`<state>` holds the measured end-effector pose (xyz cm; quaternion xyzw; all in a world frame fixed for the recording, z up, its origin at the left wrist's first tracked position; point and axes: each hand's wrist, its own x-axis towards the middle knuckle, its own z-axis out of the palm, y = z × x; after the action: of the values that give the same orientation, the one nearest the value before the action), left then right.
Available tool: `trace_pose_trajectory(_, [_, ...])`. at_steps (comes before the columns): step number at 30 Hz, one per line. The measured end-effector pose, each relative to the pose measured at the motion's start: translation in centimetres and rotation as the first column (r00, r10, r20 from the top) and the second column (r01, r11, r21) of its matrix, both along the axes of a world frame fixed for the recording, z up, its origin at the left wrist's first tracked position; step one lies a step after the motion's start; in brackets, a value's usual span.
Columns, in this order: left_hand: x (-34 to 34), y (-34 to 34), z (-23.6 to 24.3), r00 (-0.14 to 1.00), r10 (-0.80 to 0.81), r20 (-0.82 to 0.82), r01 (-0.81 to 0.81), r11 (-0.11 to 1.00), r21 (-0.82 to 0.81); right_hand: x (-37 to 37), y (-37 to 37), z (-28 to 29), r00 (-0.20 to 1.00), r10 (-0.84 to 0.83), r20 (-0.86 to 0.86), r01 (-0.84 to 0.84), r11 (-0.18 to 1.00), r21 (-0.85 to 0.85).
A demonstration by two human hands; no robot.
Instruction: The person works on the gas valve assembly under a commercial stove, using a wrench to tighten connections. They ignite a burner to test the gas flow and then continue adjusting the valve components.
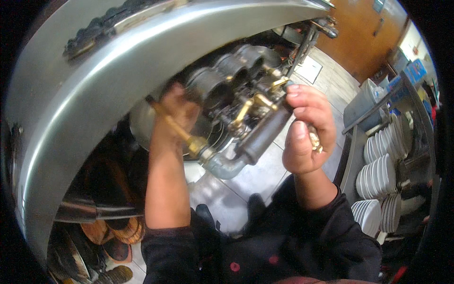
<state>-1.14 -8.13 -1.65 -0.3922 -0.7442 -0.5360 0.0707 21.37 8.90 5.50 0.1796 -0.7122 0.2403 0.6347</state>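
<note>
Our R hand (pixel 302 142) is curled round a small brass-coloured piece (pixel 315 140), fingertips at the upper end of the dark gas pipe (pixel 267 133); contact w/ it unclear. Our L hand (pixel 180 108), blurred, is left of the pipe behind a brass tube (pixel 176 126); can't tell if it's gripping anything. A grey elbow (pixel 227 167) joins the pipe's lower end, w/ the tube running up-left from it. Brass valve levers (pixel 243 111) sit just left of the pipe, stacked white plates (pixel 375 177) well to its right.
</note>
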Motion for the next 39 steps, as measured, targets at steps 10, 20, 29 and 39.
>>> trace_pose_trajectory(10, [-1.5,0.5,-1.4,0.887,0.244,-0.393,-0.182,0.965,0.188,0.6,5.8,-3.7,0.889,0.324,0.324,-0.014,0.726,-0.687])
trace_pose_trajectory(20, [7.7,9.0,-1.3,0.787,-0.509,0.349,0.339,0.829,0.445,-0.3,9.6,-9.8,0.638,0.655,0.406,0.184,0.382,-0.906])
trace_pose_trajectory(29, [10.6,11.2,-2.1,0.895,-0.336,0.295,0.254,0.925,0.282,-1.0,9.2,-11.0,0.5,0.805,0.32,-0.042,0.392,-0.919])
trace_pose_trajectory(39, [12.3,12.3,-3.0,0.858,-0.33,0.394,0.254,0.939,0.233,-1.4,5.9,-10.0,0.53,0.843,0.096,-0.16,0.211,-0.964])
